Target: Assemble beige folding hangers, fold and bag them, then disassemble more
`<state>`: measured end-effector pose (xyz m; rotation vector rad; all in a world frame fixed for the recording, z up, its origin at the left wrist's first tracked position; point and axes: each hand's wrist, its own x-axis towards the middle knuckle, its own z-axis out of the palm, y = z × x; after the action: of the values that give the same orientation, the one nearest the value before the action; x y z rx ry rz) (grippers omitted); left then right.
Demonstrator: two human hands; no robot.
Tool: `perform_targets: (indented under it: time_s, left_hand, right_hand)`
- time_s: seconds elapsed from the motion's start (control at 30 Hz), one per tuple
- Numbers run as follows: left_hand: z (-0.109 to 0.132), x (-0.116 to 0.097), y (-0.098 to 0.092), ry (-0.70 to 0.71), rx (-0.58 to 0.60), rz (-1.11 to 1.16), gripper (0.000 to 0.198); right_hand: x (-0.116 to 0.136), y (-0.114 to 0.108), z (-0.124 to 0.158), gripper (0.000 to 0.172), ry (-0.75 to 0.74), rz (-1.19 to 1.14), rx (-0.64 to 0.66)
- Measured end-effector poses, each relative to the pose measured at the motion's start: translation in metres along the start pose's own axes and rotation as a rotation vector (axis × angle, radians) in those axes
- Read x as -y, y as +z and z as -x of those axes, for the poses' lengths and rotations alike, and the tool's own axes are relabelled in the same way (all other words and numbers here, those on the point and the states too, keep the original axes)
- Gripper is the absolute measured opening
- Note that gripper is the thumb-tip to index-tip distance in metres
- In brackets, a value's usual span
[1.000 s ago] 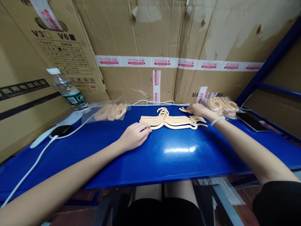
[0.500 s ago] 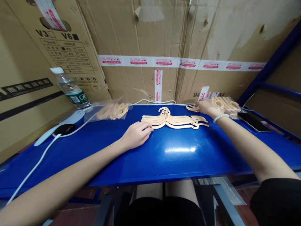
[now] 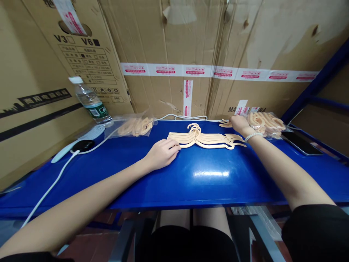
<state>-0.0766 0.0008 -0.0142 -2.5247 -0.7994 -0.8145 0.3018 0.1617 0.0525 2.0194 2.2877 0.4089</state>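
Note:
A stack of small beige plastic hangers [image 3: 207, 139] lies in the middle of the blue table [image 3: 191, 178]. My left hand [image 3: 163, 154] rests on the table with its fingers curled, the fingertips touching the stack's left end. My right hand [image 3: 239, 123], with a bead bracelet at the wrist, reaches to the back right and grips a loose beige hanger [image 3: 225, 124] beside a clear bag of hangers [image 3: 265, 123].
Another clear bag of hangers [image 3: 136, 126] lies at the back left, near a water bottle [image 3: 91, 100]. A white fan with cable [image 3: 79, 142] and a black puck [image 3: 83, 146] lie left. A phone [image 3: 301, 142] lies far right. Cardboard boxes [image 3: 191, 51] wall the back.
My right hand has drawn back from the stack's right end toward the bag at the back right. The left hand has stayed at the stack's left end. The camera has shifted a little.

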Motion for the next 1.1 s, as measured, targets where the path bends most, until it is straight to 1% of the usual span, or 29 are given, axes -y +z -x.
perform_targets:
  time_s: [0.03, 0.1, 0.17, 0.2, 0.3, 0.4, 0.47, 0.53, 0.57, 0.63, 0.7, 0.83, 0.93, 1.1]
  left_hand:
    - [0.000, 0.000, 0.000, 0.000, 0.001, 0.002, 0.019]
    - [0.000, 0.000, 0.001, -0.009, 0.014, 0.014, 0.020]
    - [0.001, 0.000, 0.001, -0.042, 0.043, 0.030, 0.021]
    - [0.001, 0.000, 0.000, -0.067, 0.064, 0.041, 0.022]
    - [0.001, 0.000, -0.002, -0.170, 0.135, 0.094, 0.025]
    - [0.001, 0.001, -0.002, -0.297, 0.205, 0.149, 0.033]
    - [0.000, 0.001, 0.000, -0.378, 0.281, 0.138, 0.045]
    - [-0.002, 0.002, 0.002, -0.457, 0.400, 0.102, 0.058]
    - [-0.004, 0.002, 0.004, -0.495, 0.468, 0.091, 0.063]
    - [-0.010, 0.002, 0.007, -0.558, 0.587, 0.091, 0.069]
    - [-0.016, 0.003, 0.010, -0.589, 0.649, 0.105, 0.072]
    - [-0.030, 0.002, 0.016, -0.599, 0.658, 0.100, 0.075]
    - [-0.042, 0.000, 0.022, -0.614, 0.665, 0.098, 0.077]
    - [-0.052, 0.003, 0.032, -0.626, 0.652, 0.118, 0.077]
  right_hand:
    - [-0.001, 0.000, 0.001, 0.032, -0.005, -0.015, -0.007]
    - [-0.001, 0.000, 0.006, 0.031, -0.028, -0.052, -0.039]
    - [0.003, -0.002, 0.013, 0.029, -0.061, -0.101, -0.093]
    - [0.007, -0.003, 0.019, 0.032, -0.083, -0.129, -0.117]
    - [0.032, -0.006, 0.043, 0.044, -0.190, -0.214, -0.150]
    - [0.064, -0.003, 0.078, 0.051, -0.347, -0.257, -0.169]
    - [0.080, 0.003, 0.098, 0.066, -0.463, -0.263, -0.197]
    - [0.089, 0.009, 0.109, 0.080, -0.513, -0.246, -0.153]
    - [0.090, 0.012, 0.111, 0.082, -0.525, -0.233, -0.124]
    - [0.088, 0.018, 0.108, 0.081, -0.533, -0.210, -0.078]
    - [0.083, 0.022, 0.101, 0.078, -0.543, -0.202, -0.069]
    - [0.070, 0.029, 0.083, 0.079, -0.548, -0.212, -0.061]
    - [0.061, 0.032, 0.072, 0.078, -0.533, -0.228, -0.019]
    - [0.054, 0.036, 0.062, 0.078, -0.510, -0.255, 0.019]
